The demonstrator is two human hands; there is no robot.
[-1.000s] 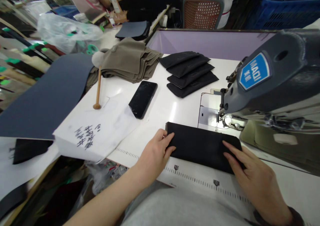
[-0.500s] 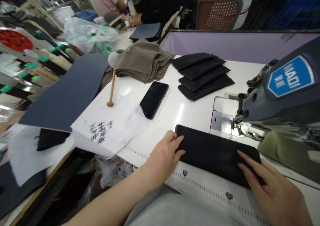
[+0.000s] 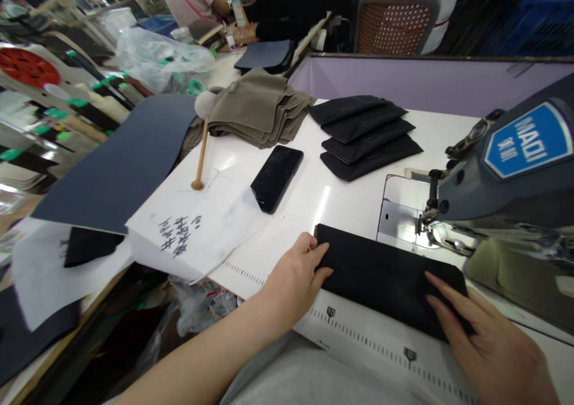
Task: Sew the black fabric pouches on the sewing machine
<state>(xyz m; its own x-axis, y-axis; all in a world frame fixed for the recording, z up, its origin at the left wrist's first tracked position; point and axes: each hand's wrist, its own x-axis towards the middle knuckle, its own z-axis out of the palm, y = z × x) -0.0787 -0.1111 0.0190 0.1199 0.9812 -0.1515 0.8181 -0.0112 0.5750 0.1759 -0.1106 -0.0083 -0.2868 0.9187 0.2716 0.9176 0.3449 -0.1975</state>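
Note:
A flat, folded black fabric piece (image 3: pixel 381 273) lies lengthwise on the white table in front of the sewing machine (image 3: pixel 506 171). At its left end, my left hand (image 3: pixel 296 276) holds the edge, with thumb and fingertip on the top face. My right hand (image 3: pixel 488 333) grips the other end, two fingertips resting on the fabric and the remaining fingers at the far edge, partly hidden. Beyond it, several similar black fabric pieces (image 3: pixel 365 133) overlap in a fanned stack. The machine's presser foot area (image 3: pixel 424 222) is just behind the held piece.
A black phone (image 3: pixel 277 177) lies left of centre, near a wooden-handled stick (image 3: pixel 200 157) and a marked white sheet (image 3: pixel 197 225). Brown fabric pieces (image 3: pixel 253 106) are piled behind. Thread spools (image 3: pixel 89 115) stand at left. A ruler scale (image 3: pixel 359 330) runs along the table's front edge.
The view has shifted very slightly. Both hands and the black fabric piece stay practically where they were.

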